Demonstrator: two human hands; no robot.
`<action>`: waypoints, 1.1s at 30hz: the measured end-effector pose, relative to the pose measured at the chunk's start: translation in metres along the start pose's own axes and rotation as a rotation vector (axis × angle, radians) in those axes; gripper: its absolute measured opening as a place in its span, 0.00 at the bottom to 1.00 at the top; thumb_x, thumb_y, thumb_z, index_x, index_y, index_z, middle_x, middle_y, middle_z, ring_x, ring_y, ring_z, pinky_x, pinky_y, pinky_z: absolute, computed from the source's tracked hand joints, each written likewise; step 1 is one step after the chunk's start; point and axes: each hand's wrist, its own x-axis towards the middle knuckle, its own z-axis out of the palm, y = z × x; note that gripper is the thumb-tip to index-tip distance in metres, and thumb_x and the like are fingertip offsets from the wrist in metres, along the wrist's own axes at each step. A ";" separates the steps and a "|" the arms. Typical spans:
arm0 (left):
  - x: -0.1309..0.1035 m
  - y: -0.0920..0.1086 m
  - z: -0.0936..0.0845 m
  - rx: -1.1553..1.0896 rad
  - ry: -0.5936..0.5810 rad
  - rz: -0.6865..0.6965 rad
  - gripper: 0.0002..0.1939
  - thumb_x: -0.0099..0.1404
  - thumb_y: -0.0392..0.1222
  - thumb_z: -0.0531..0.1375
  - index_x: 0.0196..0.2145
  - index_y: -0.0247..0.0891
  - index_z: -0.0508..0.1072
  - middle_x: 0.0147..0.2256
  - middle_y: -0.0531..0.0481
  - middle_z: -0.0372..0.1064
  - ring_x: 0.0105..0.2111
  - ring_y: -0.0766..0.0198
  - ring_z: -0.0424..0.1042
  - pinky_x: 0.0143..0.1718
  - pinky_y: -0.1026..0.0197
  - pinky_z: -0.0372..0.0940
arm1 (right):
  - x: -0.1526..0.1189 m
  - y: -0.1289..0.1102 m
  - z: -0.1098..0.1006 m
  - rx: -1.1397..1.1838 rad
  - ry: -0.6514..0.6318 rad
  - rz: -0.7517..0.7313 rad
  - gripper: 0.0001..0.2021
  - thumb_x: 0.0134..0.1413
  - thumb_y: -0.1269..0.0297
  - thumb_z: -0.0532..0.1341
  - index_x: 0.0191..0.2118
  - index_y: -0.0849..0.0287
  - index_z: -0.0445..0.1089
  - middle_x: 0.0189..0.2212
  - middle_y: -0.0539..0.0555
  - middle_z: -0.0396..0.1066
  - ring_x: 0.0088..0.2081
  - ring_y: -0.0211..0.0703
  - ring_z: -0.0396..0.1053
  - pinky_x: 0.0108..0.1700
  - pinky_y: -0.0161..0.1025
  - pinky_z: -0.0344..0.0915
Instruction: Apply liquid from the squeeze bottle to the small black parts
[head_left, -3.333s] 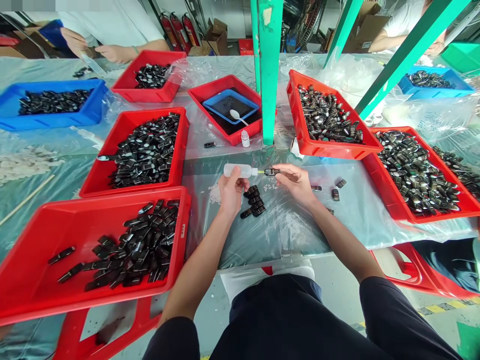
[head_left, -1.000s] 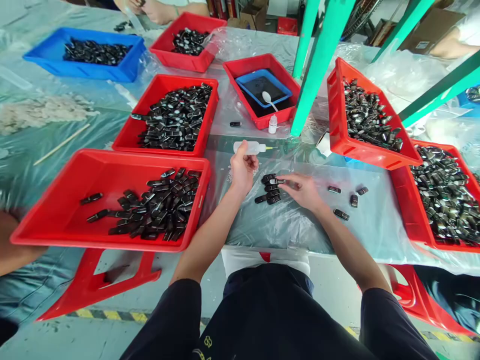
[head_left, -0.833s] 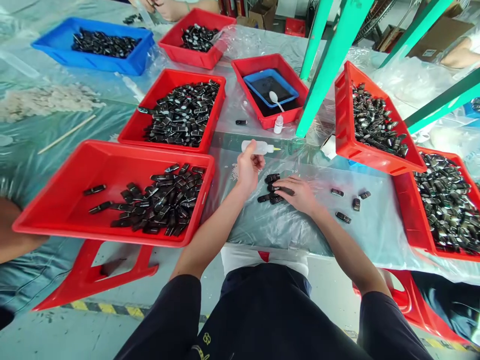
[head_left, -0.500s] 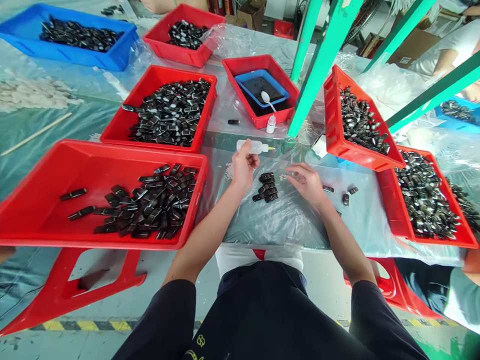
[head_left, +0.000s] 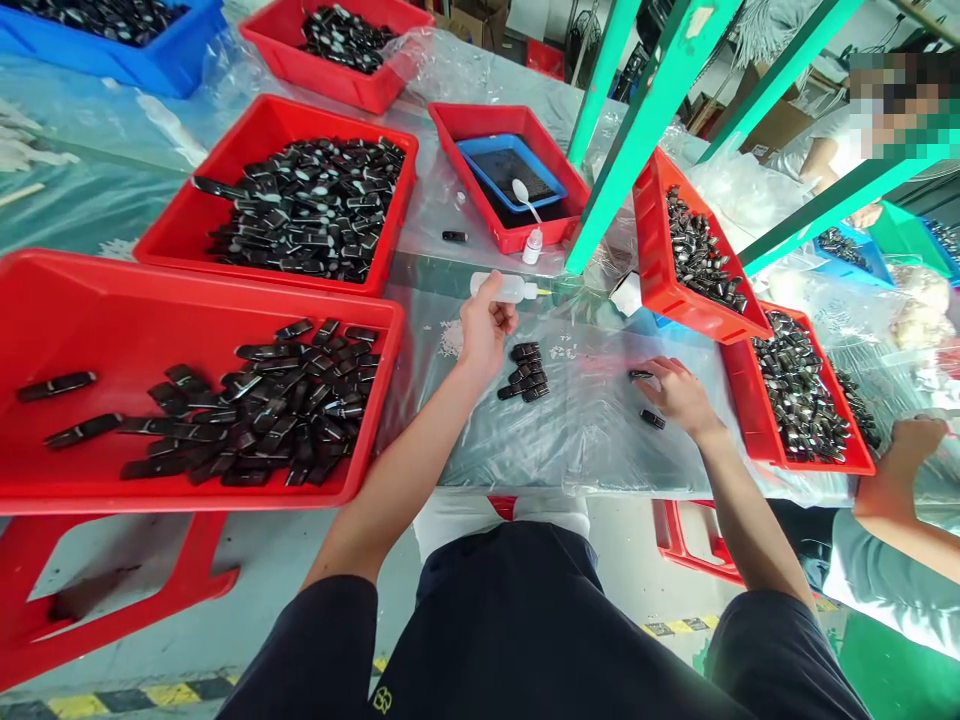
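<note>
My left hand (head_left: pixel 484 325) is wrapped round a translucent squeeze bottle (head_left: pixel 504 288), which lies nearly level with its thin yellow tip pointing right. Below the bottle a small cluster of glossy black pieces (head_left: pixel 527 372) is lined up on the plastic sheet. Further right, my right hand (head_left: pixel 679 395) has its fingers curled low over the table, with a small black piece (head_left: pixel 641 374) at the fingertips. Another loose black piece (head_left: pixel 652 419) rests just below them. Tiny white bits (head_left: pixel 562 347) lie right of the cluster, and a pile of white bits (head_left: pixel 451 338) lies left of it.
Red bins of black pieces (head_left: pixel 225 270) (head_left: pixel 405 210) (head_left: pixel 757 322) flank the work area. A red bin (head_left: pixel 551 232) holds a blue tray (head_left: pixel 466 150) and a white spoon (head_left: pixel 521 192). A small white bottle (head_left: pixel 532 247) stands before it. Green posts (head_left: pixel 626 150) rise behind. A co-worker's arm (head_left: pixel 900 480) is at right.
My right hand has moved right, from the tiny white bits to the loose black pieces. My left hand still holds the bottle. The view has turned somewhat to the right.
</note>
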 end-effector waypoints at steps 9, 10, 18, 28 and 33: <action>0.002 0.000 -0.001 0.001 0.007 -0.001 0.24 0.66 0.59 0.68 0.24 0.39 0.69 0.19 0.55 0.60 0.16 0.71 0.59 0.19 0.62 0.53 | 0.027 -0.045 0.007 0.831 0.225 0.104 0.23 0.59 0.38 0.66 0.40 0.56 0.73 0.28 0.51 0.74 0.25 0.39 0.66 0.30 0.40 0.66; 0.002 -0.001 -0.001 0.001 0.003 -0.001 0.24 0.66 0.59 0.68 0.24 0.39 0.69 0.19 0.55 0.60 0.16 0.71 0.59 0.19 0.62 0.53 | 0.032 -0.052 0.007 0.963 0.219 0.117 0.24 0.56 0.37 0.68 0.39 0.55 0.71 0.27 0.50 0.74 0.24 0.38 0.65 0.27 0.38 0.64; 0.004 -0.001 -0.004 -0.003 -0.007 -0.003 0.21 0.66 0.55 0.68 0.25 0.39 0.70 0.19 0.55 0.61 0.17 0.72 0.59 0.19 0.64 0.54 | 0.056 -0.084 0.001 1.404 -0.026 0.215 0.24 0.46 0.49 0.74 0.46 0.52 0.68 0.36 0.51 0.81 0.29 0.42 0.74 0.22 0.35 0.59; 0.001 -0.002 -0.003 0.031 -0.020 -0.014 0.20 0.67 0.55 0.67 0.26 0.39 0.71 0.19 0.56 0.61 0.18 0.73 0.59 0.19 0.66 0.56 | 0.069 -0.078 0.023 0.627 0.106 0.075 0.15 0.67 0.51 0.55 0.42 0.56 0.71 0.34 0.53 0.75 0.33 0.43 0.69 0.39 0.40 0.63; 0.002 -0.002 -0.003 0.041 -0.010 -0.026 0.21 0.66 0.56 0.67 0.26 0.39 0.70 0.19 0.56 0.60 0.17 0.73 0.59 0.19 0.66 0.56 | 0.073 -0.096 0.021 0.236 0.036 0.198 0.12 0.67 0.57 0.56 0.42 0.54 0.77 0.42 0.57 0.81 0.40 0.49 0.76 0.37 0.39 0.60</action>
